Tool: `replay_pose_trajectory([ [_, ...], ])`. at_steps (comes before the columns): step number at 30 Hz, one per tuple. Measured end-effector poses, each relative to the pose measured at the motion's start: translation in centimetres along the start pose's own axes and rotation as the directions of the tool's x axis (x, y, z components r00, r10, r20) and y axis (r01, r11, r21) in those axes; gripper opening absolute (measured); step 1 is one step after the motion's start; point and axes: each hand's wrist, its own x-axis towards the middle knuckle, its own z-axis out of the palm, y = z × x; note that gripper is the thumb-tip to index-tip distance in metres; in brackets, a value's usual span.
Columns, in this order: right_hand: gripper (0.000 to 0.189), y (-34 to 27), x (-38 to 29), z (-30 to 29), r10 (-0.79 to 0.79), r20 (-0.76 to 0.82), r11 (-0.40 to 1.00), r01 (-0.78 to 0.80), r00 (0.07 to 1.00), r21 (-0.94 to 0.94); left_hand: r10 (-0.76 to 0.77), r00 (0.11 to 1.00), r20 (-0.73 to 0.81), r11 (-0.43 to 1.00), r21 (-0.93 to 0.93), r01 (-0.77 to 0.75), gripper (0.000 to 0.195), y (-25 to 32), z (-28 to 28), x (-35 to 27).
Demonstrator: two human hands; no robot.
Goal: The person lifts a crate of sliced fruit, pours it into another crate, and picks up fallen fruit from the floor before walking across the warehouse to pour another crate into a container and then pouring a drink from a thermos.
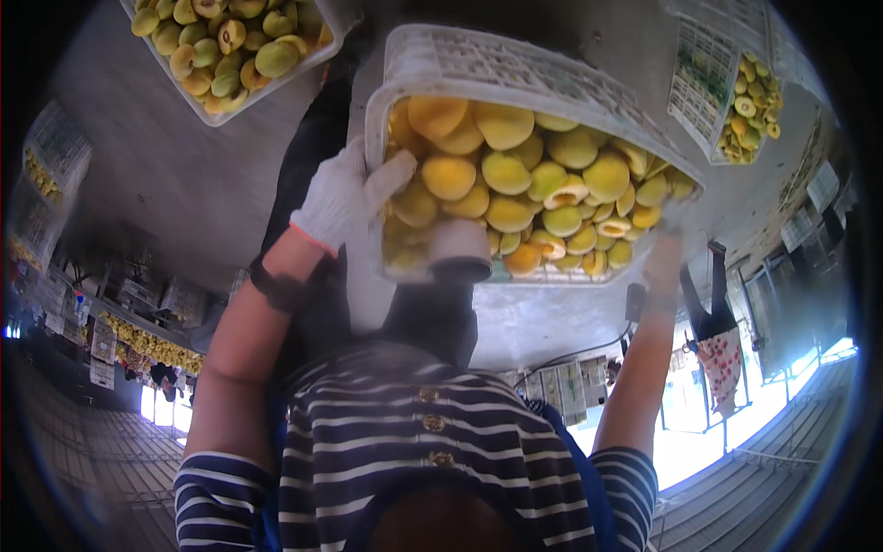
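A white plastic crate (552, 96) full of halved yellow-green stone fruit (507, 172), apparently apricots or peaches, is tilted in front of me. My left hand (352, 186), in a white knitted glove, grips its left end, the thumb over the rim. At the lower right corner, my right hand (663, 252) is blurred and holds the crate's side; its fingers are mostly hidden. A pale rounded thing with a dark band (460, 250) shows in front of the lower left of the fruit; what it is, I cannot tell.
Another fruit-filled crate (276, 93) is at the upper left, beside my dark-clad leg (310, 138). A further crate (703, 86) with halved fruit stands at the upper right. Stacked crates (58, 152) line the far left. Behind me on the right, a person (721, 352) is on the floor area.
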Motion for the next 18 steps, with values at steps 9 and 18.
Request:
replay_pose_trajectory([
  [9,0.035,-9.2,-10.7,-0.5,0.213,0.125,0.246,-0.177,0.969,0.953,0.241,0.964,-0.112,0.943,0.260,-0.206,0.038,0.7,-3.6,-2.9],
  [18,0.060,-25.4,-14.7,0.9,-0.070,0.532,-0.331,-0.523,0.844,0.785,0.175,0.749,0.639,0.860,0.271,-0.433,0.040,2.2,1.8,-3.4],
])
